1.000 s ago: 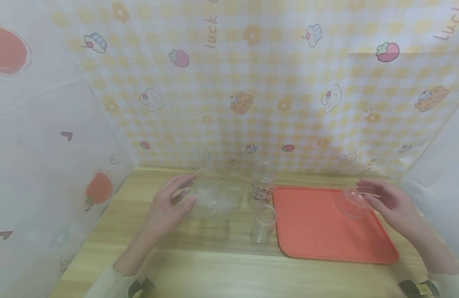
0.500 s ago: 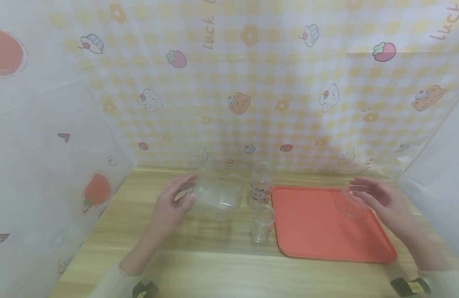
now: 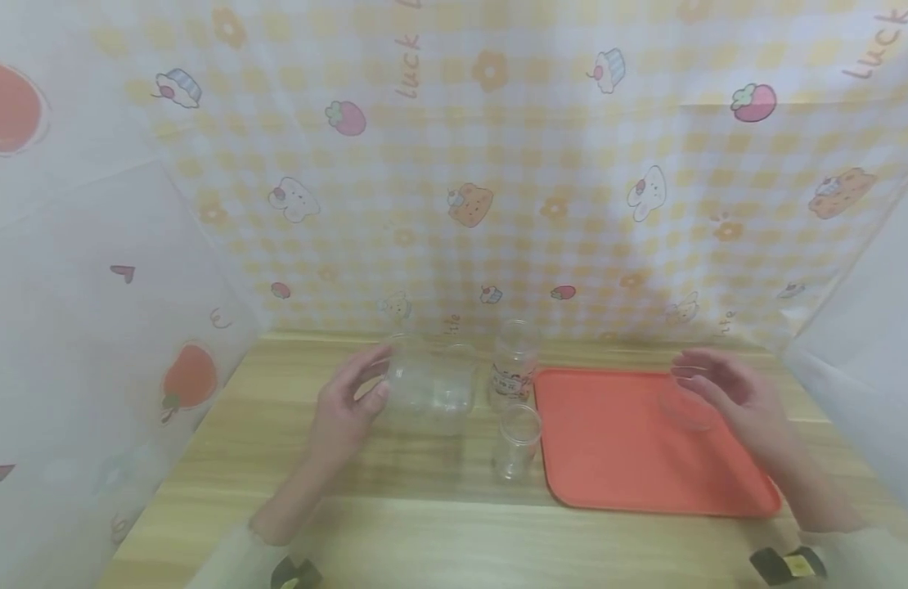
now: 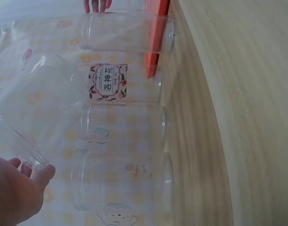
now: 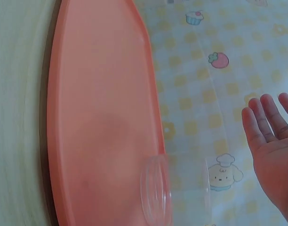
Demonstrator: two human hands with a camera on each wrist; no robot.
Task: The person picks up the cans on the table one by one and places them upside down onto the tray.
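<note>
In the head view my left hand (image 3: 347, 405) holds a clear plastic jar (image 4: 47, 101) above the left of the table. The left wrist view shows my fingers and thumb gripping its rim, with the jar tilted. Behind and beside it stand several similar jars, among them a jar with a pink floral label (image 4: 108, 82) and a plain jar (image 3: 516, 446) nearest the front. My right hand (image 3: 737, 401) hovers over the red tray (image 3: 616, 458), fingers extended and holding nothing. Below it a clear jar (image 5: 181, 188) stands on the tray, partly hidden by that hand in the head view.
A wooden tabletop (image 3: 424, 540) runs beneath everything. Yellow checked cloth (image 3: 483, 164) hangs just behind the jars and tray, and white printed cloth (image 3: 167, 286) hangs along the left side.
My left hand has shifted slightly right, and the jar it holds has turned and lost its blur. My right hand has drifted left over the tray.
</note>
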